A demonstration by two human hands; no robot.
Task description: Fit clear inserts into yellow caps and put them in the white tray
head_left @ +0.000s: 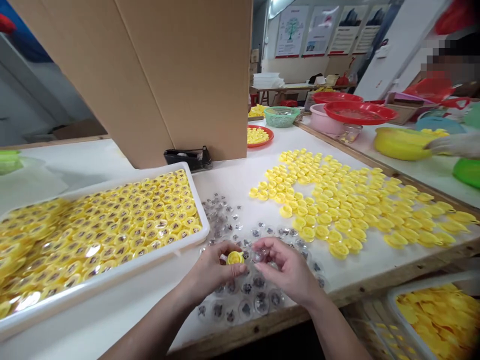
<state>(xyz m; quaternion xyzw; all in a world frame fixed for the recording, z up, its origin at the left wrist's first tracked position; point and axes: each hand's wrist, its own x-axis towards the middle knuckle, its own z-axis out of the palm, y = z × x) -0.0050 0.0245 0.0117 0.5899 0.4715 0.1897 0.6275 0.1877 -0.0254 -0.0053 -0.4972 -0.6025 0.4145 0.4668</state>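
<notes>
Furthest left of the two grips, on the table, I see a white tray packed with yellow rounds with dark centres; its near corner comes close to the left hand. That left grip is narrow, thumb below and fingers above, pinched on the rim of a small yellow cup whose hollow side is turned up towards the wearer's head. Directly right of the cup, a narrow gap away and almost level with it, is a clear piece in the fingertips of the right hand. That grip too is drawn in narrow; the clear piece is see-through and small from here, so I can't be sure which way its face is turned. Both pieces are round, with no long axis to speak of, so what counts is that short sideways gap between the grips. Under and around both hands lie clear discs with dark prints, nearest of all to either grip. Right of the right hand, and further out, loose yellow pieces spread across the table.
</notes>
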